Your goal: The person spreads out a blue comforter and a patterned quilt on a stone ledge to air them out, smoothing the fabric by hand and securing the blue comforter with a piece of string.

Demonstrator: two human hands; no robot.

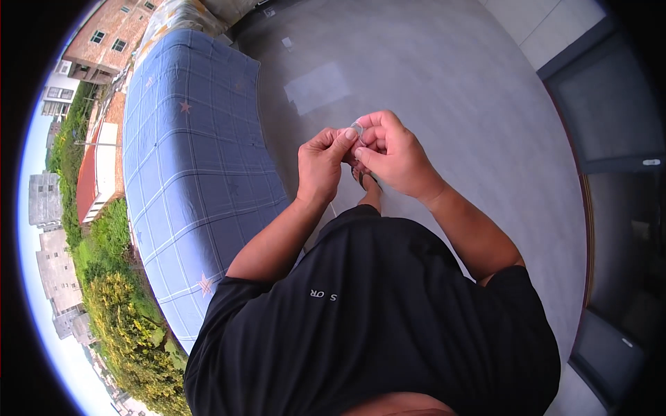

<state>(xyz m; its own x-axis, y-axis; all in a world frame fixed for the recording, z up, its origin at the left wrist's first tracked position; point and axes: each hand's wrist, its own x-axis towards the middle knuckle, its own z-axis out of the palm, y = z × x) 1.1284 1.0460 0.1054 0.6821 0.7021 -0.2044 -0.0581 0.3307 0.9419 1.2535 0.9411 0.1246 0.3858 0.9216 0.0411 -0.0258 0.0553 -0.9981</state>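
Note:
A small, thin, pale loop [361,136], whitish or see-through, is held up between my two hands in front of my body. My left hand [321,165] pinches its left side, with the thumb on top. On the other side, the curled fingers of my right hand [398,153] grip the loop, index fingertip near its top and thumb lower down. The fingertips of both hands nearly meet and hide part of the loop. Its exact material is too small to tell.
A blue checked cloth with stars [208,156] drapes over a long ledge or railing on my left. Beyond it are trees [125,333] and brick buildings [104,36] outdoors. Grey floor [442,78] extends ahead; dark door panels [603,104] line the right. My sandalled foot [368,182] shows below my hands.

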